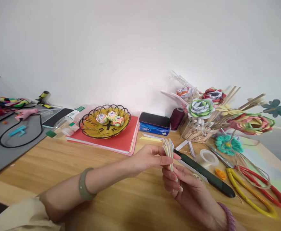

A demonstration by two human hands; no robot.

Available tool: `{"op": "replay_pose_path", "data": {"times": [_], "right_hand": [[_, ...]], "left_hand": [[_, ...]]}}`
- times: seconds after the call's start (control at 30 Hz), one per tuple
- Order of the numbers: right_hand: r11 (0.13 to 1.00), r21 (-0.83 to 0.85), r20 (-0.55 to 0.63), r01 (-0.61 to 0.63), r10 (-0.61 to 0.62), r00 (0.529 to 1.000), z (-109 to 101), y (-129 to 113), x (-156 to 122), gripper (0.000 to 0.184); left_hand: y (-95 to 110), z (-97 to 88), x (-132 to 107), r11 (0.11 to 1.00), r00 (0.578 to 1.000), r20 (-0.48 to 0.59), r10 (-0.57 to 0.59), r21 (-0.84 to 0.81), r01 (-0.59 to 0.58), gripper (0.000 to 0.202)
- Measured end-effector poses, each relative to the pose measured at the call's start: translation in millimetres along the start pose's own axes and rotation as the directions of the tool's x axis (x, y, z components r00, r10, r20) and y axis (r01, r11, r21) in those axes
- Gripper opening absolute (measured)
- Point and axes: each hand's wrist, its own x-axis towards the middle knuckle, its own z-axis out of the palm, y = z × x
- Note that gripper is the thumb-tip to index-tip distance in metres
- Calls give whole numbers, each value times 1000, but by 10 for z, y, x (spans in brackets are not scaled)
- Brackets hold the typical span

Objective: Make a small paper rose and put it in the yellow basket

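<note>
A small stack of thin folded paper pieces (168,149), pale with coloured edges, is held upright and fans out slightly at its top. My left hand (152,157) pinches the stack from the left, thumb in front. From below and the right, my right hand (185,183) grips its lower end between thumb and fingers. Both hands are close together above the wooden table (121,195). Right behind them lies a dark green long-handled tool (202,170), partly covered by the right hand. The lower end of the stack is hidden by my fingers.
A yellow woven basket (92,130) with paper roses stands on red paper (128,141). A phone (154,119) rests on a blue box (154,129). To the right are scissors (258,186), a clear spool (209,157) and a pot (195,130) of paper flowers. A pink glue gun (26,114) lies left.
</note>
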Motion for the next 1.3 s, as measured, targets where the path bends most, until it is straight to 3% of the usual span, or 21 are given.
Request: {"op": "replay_pose_path", "data": {"times": [0.27, 0.43, 0.53, 0.77, 0.9, 0.97, 1.13, 1.2, 1.3], "right_hand": [[999, -45, -35, 5, -7, 999, -48, -69, -51, 13], [942, -331, -29, 51, -64, 998, -86, -174, -79, 19], [888, -457, -26, 39, -57, 998, -101, -222, -77, 28], [815, -578, -102, 43, -125, 987, -119, -218, -40, 37], [781, -621, -94, 63, -154, 984, -143, -230, -55, 39], [692, -717, -77, 82, -195, 978, -149, -243, -76, 38], [196, -975, 21, 108, -402, 916, -134, -279, -116, 28], [80, -992, 52, 94, -414, 909, -132, -292, -121, 26], [-26, -999, 41, 33, -374, 926, -143, -306, -115, 27]], "left_hand": [[4, 148, 72, 997, 991, -127, 38, 77, -28, 39], [-38, 171, 132, 999, 999, 32, 22, 33, -23, 45], [-52, 186, 172, 1000, 997, 76, 7, 25, -9, 46], [-153, 227, 253, 984, 991, -105, 82, 165, -64, 37], [-172, 271, 274, 977, 986, -130, 103, 199, -76, 32], [-176, 290, 287, 976, 987, -123, 102, 205, -75, 31], [-166, 342, 326, 961, 960, -227, 165, 257, -104, 25], [-153, 375, 332, 963, 955, -248, 163, 252, -98, 23], [-144, 419, 338, 971, 947, -290, 136, 229, -69, 21]]}}
